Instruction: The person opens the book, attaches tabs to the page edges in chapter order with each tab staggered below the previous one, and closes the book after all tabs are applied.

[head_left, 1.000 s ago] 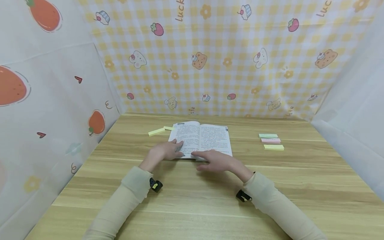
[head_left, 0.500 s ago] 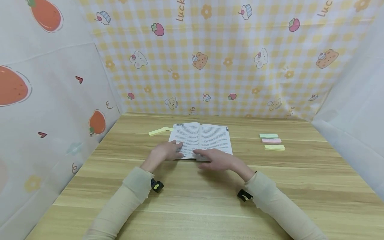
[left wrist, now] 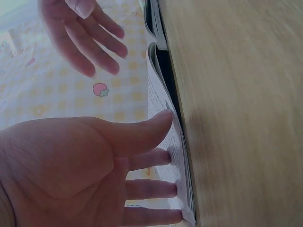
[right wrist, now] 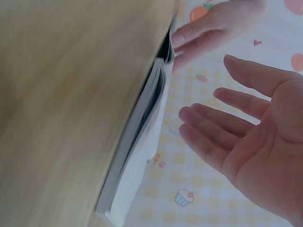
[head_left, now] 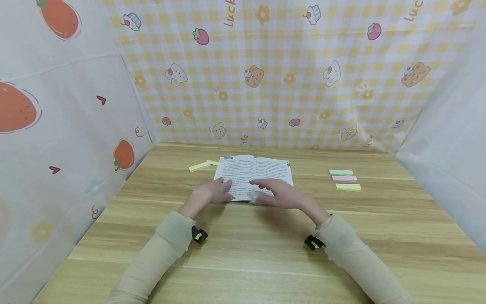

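Observation:
An open book (head_left: 241, 175) with printed pages lies flat on the table, its spine pointing away from me. My left hand (head_left: 213, 191) rests on the lower left page; in the left wrist view the thumb and fingertips of that hand (left wrist: 90, 165) press on the paper. Above the right page hovers my right hand (head_left: 281, 193), apart from the paper. The right wrist view shows this hand (right wrist: 251, 127) with loosely spread fingers and nothing in them, beside the book's thick right-hand block of pages (right wrist: 137, 146).
Yellow sticky-note strips (head_left: 199, 167) lie left of the book, one end reaching its edge. On the right sit green (head_left: 341, 172), pink (head_left: 344, 178) and yellow (head_left: 348, 187) strips in a column. A patterned cloth (head_left: 273, 101) hangs behind the wooden table (head_left: 243, 261).
My right hand has lifted off the lower middle of the book and shifted slightly right. The left hand stays on the left page.

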Available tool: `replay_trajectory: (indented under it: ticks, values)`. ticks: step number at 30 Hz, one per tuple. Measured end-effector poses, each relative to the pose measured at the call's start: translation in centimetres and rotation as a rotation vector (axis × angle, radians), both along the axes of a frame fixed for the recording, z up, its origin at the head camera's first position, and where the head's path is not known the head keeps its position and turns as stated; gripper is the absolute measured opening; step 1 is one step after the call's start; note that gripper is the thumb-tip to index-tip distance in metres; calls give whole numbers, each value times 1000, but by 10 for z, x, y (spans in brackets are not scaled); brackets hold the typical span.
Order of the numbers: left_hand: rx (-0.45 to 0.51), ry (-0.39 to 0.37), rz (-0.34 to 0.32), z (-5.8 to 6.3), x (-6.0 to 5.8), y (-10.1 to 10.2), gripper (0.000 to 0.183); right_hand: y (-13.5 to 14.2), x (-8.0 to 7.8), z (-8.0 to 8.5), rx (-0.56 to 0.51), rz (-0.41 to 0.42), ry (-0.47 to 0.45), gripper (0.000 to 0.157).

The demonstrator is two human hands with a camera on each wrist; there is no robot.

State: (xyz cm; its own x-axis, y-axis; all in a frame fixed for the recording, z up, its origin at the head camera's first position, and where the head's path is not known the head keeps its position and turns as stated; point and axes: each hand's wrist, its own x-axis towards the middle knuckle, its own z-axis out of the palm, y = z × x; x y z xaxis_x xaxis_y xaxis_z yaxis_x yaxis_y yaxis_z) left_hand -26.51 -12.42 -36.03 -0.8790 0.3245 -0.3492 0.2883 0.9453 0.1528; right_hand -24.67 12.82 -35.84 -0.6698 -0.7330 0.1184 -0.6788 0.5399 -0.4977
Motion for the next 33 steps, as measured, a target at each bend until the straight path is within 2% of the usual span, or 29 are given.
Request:
replay_trajectory:
  ticks: [4,8,17,26,33]
  values:
    - [0,-5,6,1,1,0,66,7,-4,2,-8,-10,44,53]
    - [0,-4,9,1,1,0,66,14,-9,3,-3,-23,42,55]
    - [7,-11,14,1,1,-1,67,24,-12,7,43,-92,-61,64]
    - [10,-4,7,-1,0,-1,68,38,-20,1,108,-99,-122,81]
    - [11,-7,7,-2,-1,-1,69,45,-24,-1,143,-95,-155,88]
